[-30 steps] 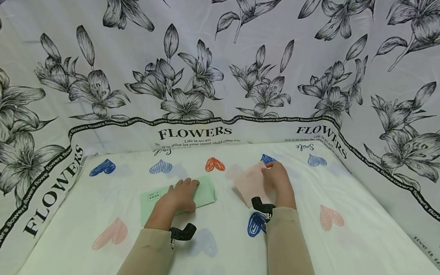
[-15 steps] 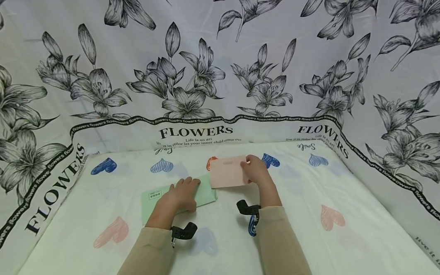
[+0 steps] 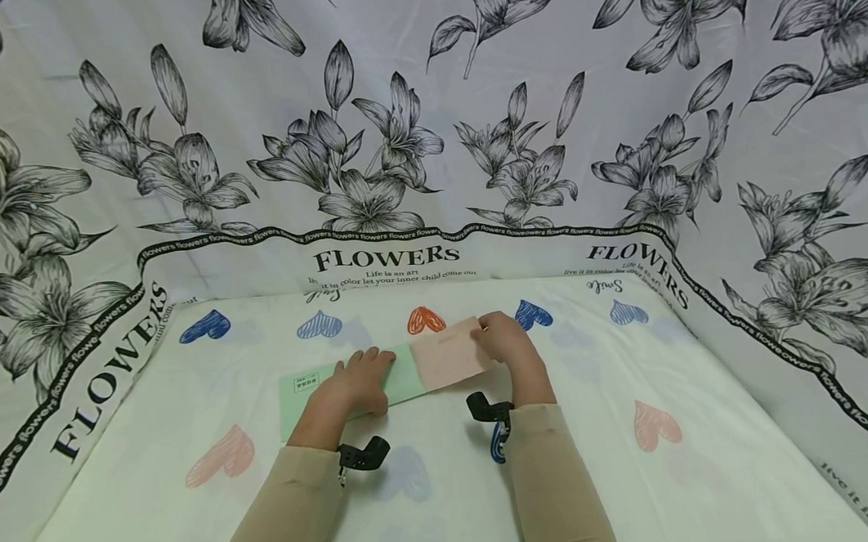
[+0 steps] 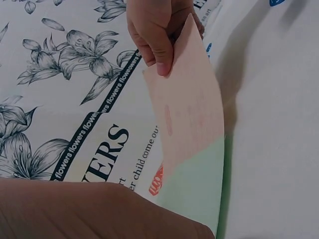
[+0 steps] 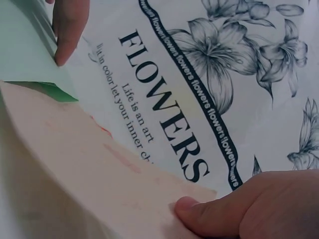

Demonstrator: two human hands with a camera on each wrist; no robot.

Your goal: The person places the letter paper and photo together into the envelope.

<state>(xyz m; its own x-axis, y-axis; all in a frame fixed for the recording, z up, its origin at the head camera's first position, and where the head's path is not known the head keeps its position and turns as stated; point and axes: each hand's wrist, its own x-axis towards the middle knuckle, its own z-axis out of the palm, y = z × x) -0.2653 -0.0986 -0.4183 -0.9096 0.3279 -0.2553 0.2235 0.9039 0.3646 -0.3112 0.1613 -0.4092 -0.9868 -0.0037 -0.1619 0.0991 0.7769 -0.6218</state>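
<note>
- Left hand point(image 3: 355, 380) rests spread over the envelope point(image 3: 404, 374), fingers laid out across it rather than curled round it, pressing it to the cloth point(image 3: 160, 527).
- Right hand point(image 3: 507, 339) pinches the card point(image 3: 449, 356) near its outer end; thumb on the near face, as both wrist views show.
- Envelope and card lie nearly in line, slanting up toward the right. The card's left end meets the envelope's right end; a darker green inner edge shows there in the right wrist view. How far the card reaches inside — if at all — is hidden.
- The card is slightly bowed, with its pinched end raised above the cloth.
- Step in hand, as I judge it: feeding the card into the envelope, one hand steadying and the other guiding.
- Next move, likely: a gentle leftward push along the envelope's slant — card kept flat, corners clear of the lip, left hand holding firm so the envelope does not slide or crumple.
</note>
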